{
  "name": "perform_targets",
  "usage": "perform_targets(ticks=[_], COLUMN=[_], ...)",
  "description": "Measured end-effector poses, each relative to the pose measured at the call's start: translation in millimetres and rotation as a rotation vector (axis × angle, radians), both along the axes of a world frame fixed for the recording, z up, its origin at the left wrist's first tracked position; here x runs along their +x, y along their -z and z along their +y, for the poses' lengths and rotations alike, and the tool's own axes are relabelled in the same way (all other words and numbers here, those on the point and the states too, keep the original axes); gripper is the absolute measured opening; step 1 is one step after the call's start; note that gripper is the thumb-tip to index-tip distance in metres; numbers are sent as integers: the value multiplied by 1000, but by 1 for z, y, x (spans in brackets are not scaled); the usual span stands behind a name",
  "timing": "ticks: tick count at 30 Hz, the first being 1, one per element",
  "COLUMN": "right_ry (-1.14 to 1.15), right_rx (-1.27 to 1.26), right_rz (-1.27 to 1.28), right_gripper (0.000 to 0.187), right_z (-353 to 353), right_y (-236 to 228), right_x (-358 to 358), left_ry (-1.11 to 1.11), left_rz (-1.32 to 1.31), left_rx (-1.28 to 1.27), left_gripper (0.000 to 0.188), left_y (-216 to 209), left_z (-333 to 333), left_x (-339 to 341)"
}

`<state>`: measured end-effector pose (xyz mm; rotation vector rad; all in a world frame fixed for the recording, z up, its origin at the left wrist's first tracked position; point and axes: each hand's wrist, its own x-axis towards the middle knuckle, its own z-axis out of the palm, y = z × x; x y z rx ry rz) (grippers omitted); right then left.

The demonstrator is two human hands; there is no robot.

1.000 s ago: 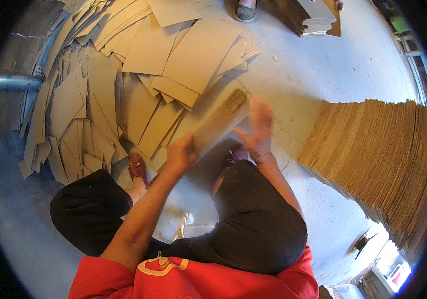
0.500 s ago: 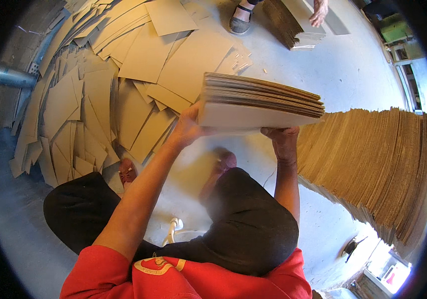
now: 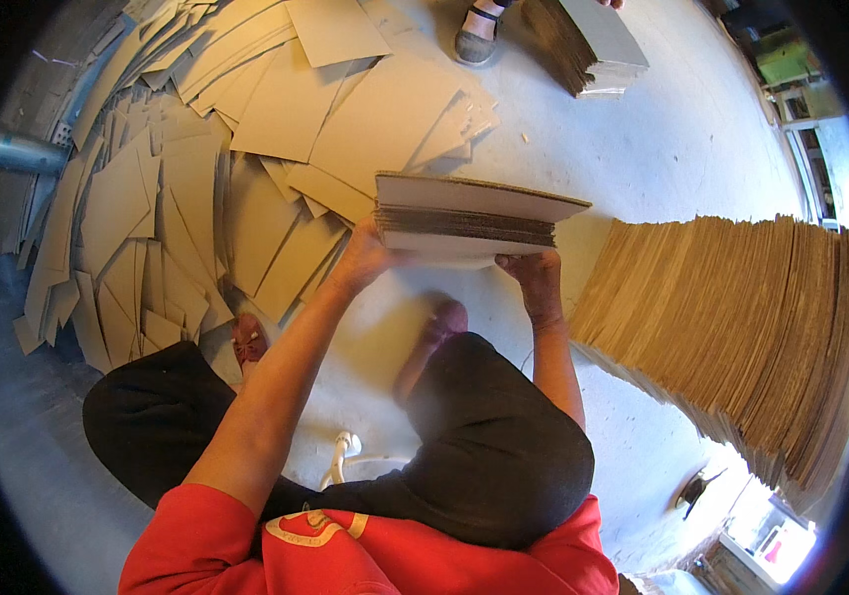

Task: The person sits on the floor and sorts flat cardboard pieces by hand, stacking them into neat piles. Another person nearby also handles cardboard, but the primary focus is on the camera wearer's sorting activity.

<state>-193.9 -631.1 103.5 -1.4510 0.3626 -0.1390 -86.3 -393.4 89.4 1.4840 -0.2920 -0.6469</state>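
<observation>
Between my hands, above the floor in front of my knees, is a bundle of grey-brown cardboard sheets [image 3: 464, 224]. My left hand [image 3: 365, 260] grips its left end. At the lower right corner, my right hand [image 3: 534, 278] is closed on it with the thumb on the near face. The farthest sheet stands apart from the rest and sticks out to the right. Fingers behind the bundle are hidden. A long row of cardboard sheets [image 3: 722, 317], packed on edge, stands to the right of my right hand.
Loose cardboard sheets [image 3: 276, 109] lie in an overlapping heap at the left and far left. Another person's foot in a dark shoe [image 3: 477, 35] stands at the far side, beside a smaller cardboard stack [image 3: 588, 45]. A pale pipe-like piece [image 3: 342, 451] lies between my legs.
The bundle has moved left and slightly nearer with both hands. Its sheets have drawn together, apart from the far one. The other person's hand has mostly left the view at the top.
</observation>
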Motion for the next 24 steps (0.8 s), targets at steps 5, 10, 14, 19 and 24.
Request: perform_targets(ticks=[5,10,14,19,24], right_ry=[-124,94,112,-480,-405], right_rx=[-415,-708,-1141,-1685,-1641], right_rz=[4,-181,-419,-114,-124], right_gripper=[54,91,106,100,93], right_z=[-6,-4,18,37,46], right_y=[-9,-60,-145,-134,-117], right_x=[-9,-15,0,21,30], left_ry=[45,-10,10,13,16], left_rz=[-38,-11,22,-12,-129], left_rx=[-49,-95,-64,-135,-36], left_gripper=[62,59,55,38,50], left_y=[6,13,18,32,34], left_z=[9,0,8,5,5], left_x=[-3,-7,-5,-3,1])
